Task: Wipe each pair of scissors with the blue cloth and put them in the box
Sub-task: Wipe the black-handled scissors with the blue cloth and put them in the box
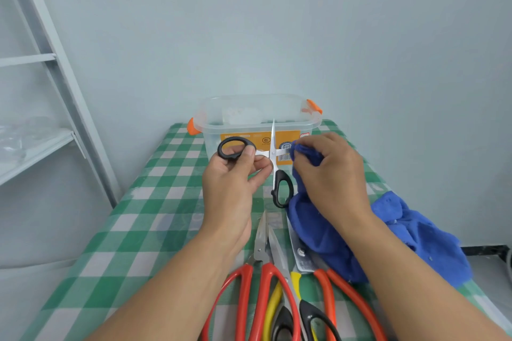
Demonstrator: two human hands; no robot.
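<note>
Head view: black-handled scissors between left hand and cloth-wrapped right hand.

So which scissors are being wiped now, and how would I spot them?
On the green checked table, look in front of the clear box. The left hand holds up black-handled scissors, blades spread wide, and the right hand presses the blue cloth on one blade. The other pairs lie flat nearer, with red or yellow on their handles.
</note>
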